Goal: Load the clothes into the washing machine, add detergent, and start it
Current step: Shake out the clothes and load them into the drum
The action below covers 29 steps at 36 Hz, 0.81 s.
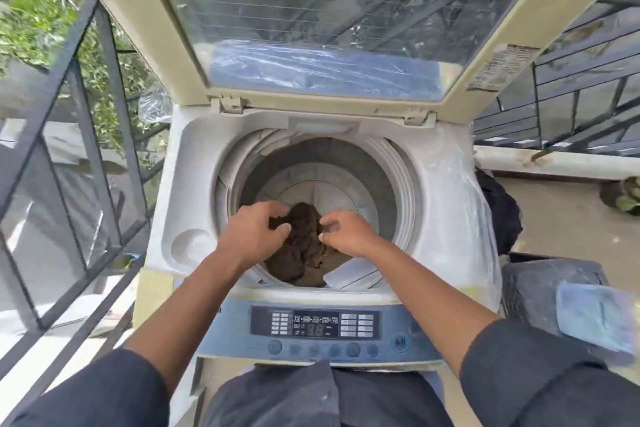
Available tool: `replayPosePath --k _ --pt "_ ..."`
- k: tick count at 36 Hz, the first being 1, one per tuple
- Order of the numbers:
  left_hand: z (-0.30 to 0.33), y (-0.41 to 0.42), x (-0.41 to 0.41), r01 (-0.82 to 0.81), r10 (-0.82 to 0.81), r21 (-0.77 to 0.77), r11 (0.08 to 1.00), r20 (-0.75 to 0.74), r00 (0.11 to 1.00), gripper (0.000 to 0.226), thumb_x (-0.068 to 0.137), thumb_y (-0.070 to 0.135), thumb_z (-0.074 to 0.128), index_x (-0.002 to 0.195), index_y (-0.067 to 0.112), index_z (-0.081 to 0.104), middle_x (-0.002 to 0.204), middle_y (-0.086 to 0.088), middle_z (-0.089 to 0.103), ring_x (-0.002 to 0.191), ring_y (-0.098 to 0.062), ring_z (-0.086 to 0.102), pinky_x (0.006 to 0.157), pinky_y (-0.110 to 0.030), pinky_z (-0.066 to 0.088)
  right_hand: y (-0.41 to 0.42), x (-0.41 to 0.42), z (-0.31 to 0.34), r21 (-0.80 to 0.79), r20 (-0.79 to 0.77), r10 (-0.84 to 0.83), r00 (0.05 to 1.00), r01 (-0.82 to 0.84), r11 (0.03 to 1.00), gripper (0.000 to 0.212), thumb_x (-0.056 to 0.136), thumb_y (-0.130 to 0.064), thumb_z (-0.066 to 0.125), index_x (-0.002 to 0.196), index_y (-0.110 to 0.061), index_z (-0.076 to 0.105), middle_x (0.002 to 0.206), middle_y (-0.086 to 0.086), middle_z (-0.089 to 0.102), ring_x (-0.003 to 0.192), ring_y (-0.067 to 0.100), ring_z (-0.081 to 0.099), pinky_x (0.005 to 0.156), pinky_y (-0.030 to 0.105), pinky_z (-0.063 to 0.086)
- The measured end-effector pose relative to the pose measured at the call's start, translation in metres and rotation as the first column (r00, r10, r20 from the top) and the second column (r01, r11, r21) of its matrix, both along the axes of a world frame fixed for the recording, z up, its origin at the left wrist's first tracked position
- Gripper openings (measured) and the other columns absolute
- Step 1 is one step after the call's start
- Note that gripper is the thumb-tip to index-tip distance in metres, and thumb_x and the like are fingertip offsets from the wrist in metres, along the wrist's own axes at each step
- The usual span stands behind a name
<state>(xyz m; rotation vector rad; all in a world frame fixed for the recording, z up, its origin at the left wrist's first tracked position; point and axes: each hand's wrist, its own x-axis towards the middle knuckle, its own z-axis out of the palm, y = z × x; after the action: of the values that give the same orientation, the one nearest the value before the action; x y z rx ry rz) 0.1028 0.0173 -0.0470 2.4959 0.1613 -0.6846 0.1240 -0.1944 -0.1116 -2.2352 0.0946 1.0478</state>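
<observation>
Above the drum (391, 163), the left hand (254, 236) and right hand (346, 236) each pinch the brown garment (303, 246); best released loosely, spread across the drum's floor.

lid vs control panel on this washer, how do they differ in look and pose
The lid stands raised behind the drum, while the control panel lies low at the front edge. The lid is cream-framed with a see-through window; the control panel is blue with buttons and a dark display. Both look dusty and worn.
</observation>
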Motion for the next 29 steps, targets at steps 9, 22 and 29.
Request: replayPosePath --k 9,22,29 --pt "0.029 -0.046 0.016 0.009 -0.002 -0.184 0.983 0.039 0.999 0.034 0.101 0.029 0.069 0.135 0.025 0.073 0.129 0.007 0.077 0.115 -0.016 0.073 0.110 -0.041 0.054 -0.041 0.000 0.060 0.240 0.223 -0.267 0.938 0.213 0.947 0.025 0.096 -0.025 0.070 0.121 -0.026 0.071 0.100 -0.022 0.066 0.090 -0.013 0.062 0.087 0.020 0.048" --pt "0.073 -0.194 0.056 0.164 -0.063 -0.321 0.933 0.302 0.951 0.026 0.100 0.025 0.068 0.123 0.029 0.078 0.113 0.018 0.079 0.099 -0.004 0.074 0.092 -0.037 0.062 -0.180 0.011 0.121 0.440 0.439 -0.581 0.685 0.400 0.804 0.016 0.096 -0.020 0.071 0.107 -0.030 0.077 0.101 -0.018 0.076 0.086 0.006 0.073 0.081 0.025 0.059" --pt "0.083 -0.288 0.071 0.335 -0.237 -0.283 0.899 0.329 0.914 0.032 0.100 0.025 0.061 0.128 0.023 0.076 0.120 0.010 0.079 0.103 -0.012 0.075 0.090 -0.041 0.062 -0.275 0.012 0.091 0.347 0.471 -0.614 0.633 0.507 0.789 0.021 0.093 -0.021 0.070 0.102 -0.040 0.075 0.091 -0.024 0.075 0.082 -0.009 0.069 0.073 0.004 0.049"
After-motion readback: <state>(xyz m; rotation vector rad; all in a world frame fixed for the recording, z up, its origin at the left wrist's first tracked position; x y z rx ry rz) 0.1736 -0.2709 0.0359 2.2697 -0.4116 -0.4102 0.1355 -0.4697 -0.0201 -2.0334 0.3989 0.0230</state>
